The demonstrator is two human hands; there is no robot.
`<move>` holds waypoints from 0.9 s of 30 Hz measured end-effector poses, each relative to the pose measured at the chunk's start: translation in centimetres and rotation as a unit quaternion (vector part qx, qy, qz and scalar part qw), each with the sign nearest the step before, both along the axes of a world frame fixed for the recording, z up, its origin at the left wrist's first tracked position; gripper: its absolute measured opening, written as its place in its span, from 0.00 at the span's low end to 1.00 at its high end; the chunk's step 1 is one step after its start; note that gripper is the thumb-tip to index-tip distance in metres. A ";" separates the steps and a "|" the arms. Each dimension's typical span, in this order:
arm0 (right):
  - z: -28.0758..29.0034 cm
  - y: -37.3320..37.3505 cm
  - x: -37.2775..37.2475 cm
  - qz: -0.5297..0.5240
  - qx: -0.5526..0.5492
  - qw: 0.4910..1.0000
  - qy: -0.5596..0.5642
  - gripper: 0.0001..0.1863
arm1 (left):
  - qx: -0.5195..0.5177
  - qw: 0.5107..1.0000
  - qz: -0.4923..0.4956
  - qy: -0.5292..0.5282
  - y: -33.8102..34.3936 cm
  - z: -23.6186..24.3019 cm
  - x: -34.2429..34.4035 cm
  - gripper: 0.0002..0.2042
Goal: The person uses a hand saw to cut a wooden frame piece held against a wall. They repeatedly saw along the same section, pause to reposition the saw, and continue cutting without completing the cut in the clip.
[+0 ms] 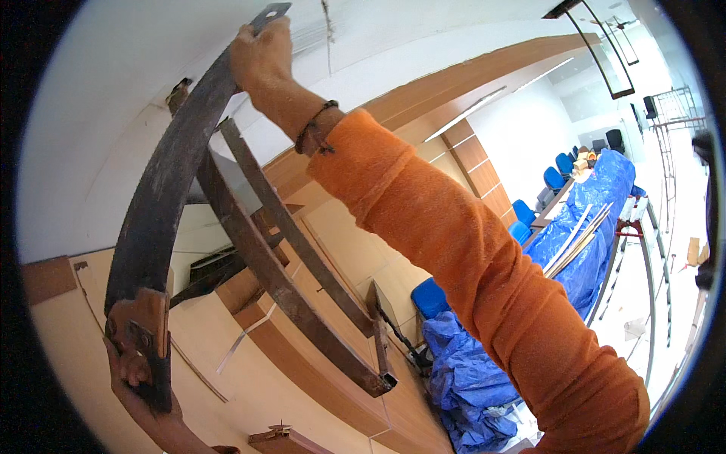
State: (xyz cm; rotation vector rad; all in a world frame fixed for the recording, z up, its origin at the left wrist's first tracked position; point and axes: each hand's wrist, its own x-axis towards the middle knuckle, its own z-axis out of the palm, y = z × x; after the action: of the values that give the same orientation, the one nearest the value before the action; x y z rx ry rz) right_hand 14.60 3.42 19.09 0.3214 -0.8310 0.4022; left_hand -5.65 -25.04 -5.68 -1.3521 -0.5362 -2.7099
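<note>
A handsaw with a long dark blade (162, 178) slants across the left side of the head view. Its brown wooden handle (140, 321) is at the lower left, with my left hand (136, 378) wrapped round it. At the top, my right hand (262, 57) is closed round the narrow end of the blade, whose tip pokes out past the fist. My right arm, in an orange sleeve, crosses the picture from the lower right. Behind the saw is a white wall or ceiling surface (91, 151) with a small broken hole (178, 92). Whether the blade touches it I cannot tell.
A rusty metal frame (280, 303) hangs beside the saw, close to wood panelling (302, 393). Blue tarpaulins (469, 386) lie below, one with wooden strips (578, 242) on it. Blue chairs (556, 178), a stepladder (649, 272) and a hanging black frame (605, 53) are on the right.
</note>
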 end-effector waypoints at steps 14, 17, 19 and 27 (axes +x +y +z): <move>-1.0 2.9 7.3 0.101 -0.036 0.994 -0.010 0.17 | 0.032 0.976 -0.207 0.055 4.9 1.5 3.0 0.09; -0.5 3.4 7.5 0.069 -0.051 0.996 -0.018 0.18 | 0.036 0.975 -0.213 0.051 5.6 1.5 3.4 0.09; -0.6 3.5 7.5 0.036 -0.062 0.997 -0.004 0.19 | 0.025 0.980 -0.193 0.052 5.9 1.3 3.5 0.09; 0.2 5.0 7.1 0.033 -0.018 0.999 -0.013 0.19 | 0.022 0.981 -0.190 0.043 6.9 1.0 3.6 0.13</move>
State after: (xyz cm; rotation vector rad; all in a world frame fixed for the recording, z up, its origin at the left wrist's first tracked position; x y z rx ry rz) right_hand 21.70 8.41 19.32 0.3108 -0.8395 0.4830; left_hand -2.02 -18.10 -4.65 -1.7052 -0.2259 -2.9069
